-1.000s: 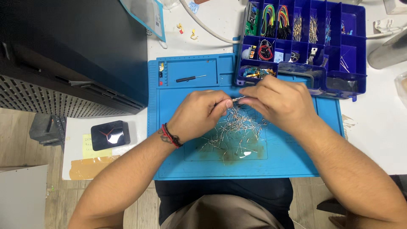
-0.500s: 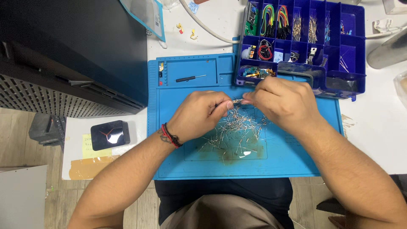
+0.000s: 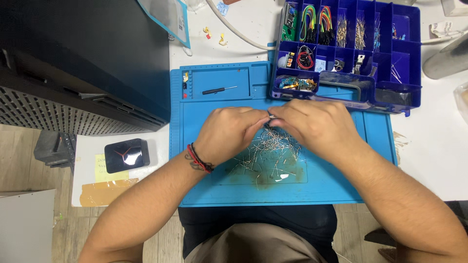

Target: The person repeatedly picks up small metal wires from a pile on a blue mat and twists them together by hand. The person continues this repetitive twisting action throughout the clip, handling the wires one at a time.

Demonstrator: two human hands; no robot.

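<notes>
**Thin wire leads, easy to lose or bend**

Metal, hair-thin and springy: that is the small component [image 3: 269, 117] I have pinched between both hands, right above the heap of loose leaded parts [image 3: 268, 153] on the blue silicone mat [image 3: 341, 187]. My left hand [image 3: 231, 131] has its grip closed on one end, fingertips curled tight; my right hand [image 3: 314, 127] closes on the other, thumb and forefinger pressed together. What kind of part it is I cannot tell, it is too small and half hidden by my fingers.

As I see it, the main risk is overdoing the pull or twist, so a lead kinks or snaps off. A slack pinch is the other danger: the piece would drop straight into the heap below and vanish among look-alikes. My right forearm lies near the mat's edge, and a careless sweep could scatter the heap off the worktop [image 3: 434, 146]. Just behind my knuckles sits the open blue compartment box [image 3: 409, 53], close enough that a jerk backward might knock it. The small screwdriver [image 3: 219, 90] lies well apart.
</notes>
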